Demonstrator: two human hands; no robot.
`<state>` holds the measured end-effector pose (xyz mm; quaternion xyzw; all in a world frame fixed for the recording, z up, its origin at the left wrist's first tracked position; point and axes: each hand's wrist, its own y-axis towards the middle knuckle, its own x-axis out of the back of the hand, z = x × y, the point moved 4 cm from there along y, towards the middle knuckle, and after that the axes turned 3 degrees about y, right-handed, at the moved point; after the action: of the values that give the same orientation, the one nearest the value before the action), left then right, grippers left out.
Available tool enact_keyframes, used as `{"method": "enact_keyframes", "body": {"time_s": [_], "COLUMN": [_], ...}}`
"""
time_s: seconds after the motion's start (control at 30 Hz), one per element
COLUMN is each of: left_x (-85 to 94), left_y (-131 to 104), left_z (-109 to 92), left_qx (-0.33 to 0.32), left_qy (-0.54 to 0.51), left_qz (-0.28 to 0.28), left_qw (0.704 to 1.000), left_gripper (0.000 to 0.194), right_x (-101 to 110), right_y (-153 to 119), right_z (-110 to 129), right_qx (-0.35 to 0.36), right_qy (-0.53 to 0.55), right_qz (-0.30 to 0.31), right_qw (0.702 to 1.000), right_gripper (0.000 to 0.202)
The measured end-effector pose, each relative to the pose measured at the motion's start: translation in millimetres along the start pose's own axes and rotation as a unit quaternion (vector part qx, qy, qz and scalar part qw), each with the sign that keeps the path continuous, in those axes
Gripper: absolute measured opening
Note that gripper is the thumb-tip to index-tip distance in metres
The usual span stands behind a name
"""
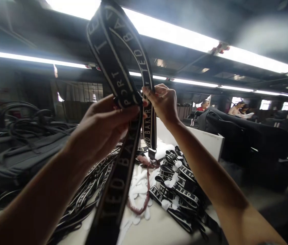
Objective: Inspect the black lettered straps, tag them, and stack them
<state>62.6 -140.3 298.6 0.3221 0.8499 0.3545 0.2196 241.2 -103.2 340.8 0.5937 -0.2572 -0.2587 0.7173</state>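
Note:
A black webbing strap point(131, 92) with white lettering and pale edge lines is held up in front of me, looped high above both hands. My left hand point(108, 119) pinches it where a dark buckle or slider seems to sit, and one long end hangs down toward me. The fingers of my right hand point(163, 100) are closed on the strap's other run. Below that hand, this run hangs with a metal fitting point(152, 151) at its bottom. Part of the left fingers is hidden behind the strap.
On the pale table point(154, 226) lie folded straps point(176, 190) bundled with white pieces, loose straps point(87, 194), white strips point(137, 190) and a reddish-brown cord point(140, 210). Black bags point(246, 136) stand at right; more dark bags point(26, 153) lie left. People point(238, 108) sit farther back.

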Motion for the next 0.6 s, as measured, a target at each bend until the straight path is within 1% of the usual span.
{"method": "enact_keyframes", "body": {"time_s": [0.07, 0.13, 0.2, 0.27, 0.33, 0.37, 0.43, 0.47, 0.53, 0.6], "left_x": [1.3, 2.6, 4.5, 6.6, 6.2, 4.9, 0.4, -2.4, -6.8, -9.0], "left_y": [25, 41, 46, 42, 32, 26, 14, 10, 5, 7], "left_z": [-20, -32, -38, -41, -45, -48, -51, -50, -45, -35], "left_qx": [0.004, 0.027, 0.055, 0.073, 0.056, 0.038, 0.013, 0.015, 0.036, 0.058], "left_qy": [0.045, 0.072, 0.078, 0.065, 0.041, 0.028, 0.005, -0.001, -0.001, 0.017], "left_qz": [0.002, 0.034, 0.079, 0.104, 0.115, 0.119, 0.128, 0.133, 0.127, 0.095], "left_qw": [0.999, 0.996, 0.992, 0.99, 0.991, 0.992, 0.992, 0.991, 0.991, 0.994], "left_gripper": [0.03, 0.037, 0.043, 0.049, 0.053, 0.05, 0.037, 0.037, 0.043, 0.036], "right_x": [-9, -21, -31, -38, -41, -42, -41, -40, -39, -37], "right_y": [-14, -26, -37, -46, -53, -56, -60, -62, -64, -68], "right_z": [13, 19, 20, 20, 20, 20, 23, 25, 30, 36], "right_qx": [-0.005, -0.047, -0.102, -0.14, -0.171, -0.186, -0.207, -0.211, -0.203, -0.18], "right_qy": [0.078, 0.194, 0.303, 0.368, 0.389, 0.387, 0.378, 0.371, 0.358, 0.361], "right_qz": [0.017, 0.062, 0.098, 0.114, 0.112, 0.11, 0.111, 0.112, 0.116, 0.116], "right_qw": [0.997, 0.978, 0.942, 0.912, 0.898, 0.896, 0.896, 0.898, 0.904, 0.908], "right_gripper": [0.038, 0.036, 0.035, 0.034, 0.032, 0.031, 0.03, 0.031, 0.033, 0.032]}}
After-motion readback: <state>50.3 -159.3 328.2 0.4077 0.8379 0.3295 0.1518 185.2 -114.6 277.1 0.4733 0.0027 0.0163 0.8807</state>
